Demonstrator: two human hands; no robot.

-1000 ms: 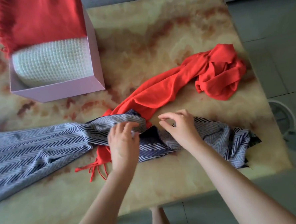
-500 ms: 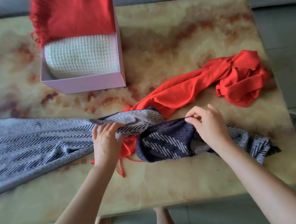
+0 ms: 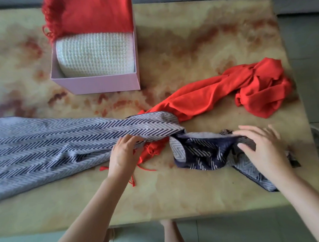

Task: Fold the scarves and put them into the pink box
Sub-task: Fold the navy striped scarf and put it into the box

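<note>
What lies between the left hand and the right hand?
Head view: the twisted middle of the striped scarf, over the fringed end of the red scarf.

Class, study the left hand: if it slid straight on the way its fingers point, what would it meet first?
The left hand grips the herringbone scarf, so that fold comes first; just beyond, probably the loose red scarf.

You have four scarves in front of you. Two sit in the one pink box [image 3: 96, 84]: one red fringed scarf [image 3: 96, 14] and one white knit scarf [image 3: 94, 53]. Two lie on the one table [image 3: 187, 35]: one orange-red scarf [image 3: 209, 97] and one herringbone scarf [image 3: 53, 142]. Your two hands show: left hand [image 3: 122, 156], right hand [image 3: 263, 150].
</note>
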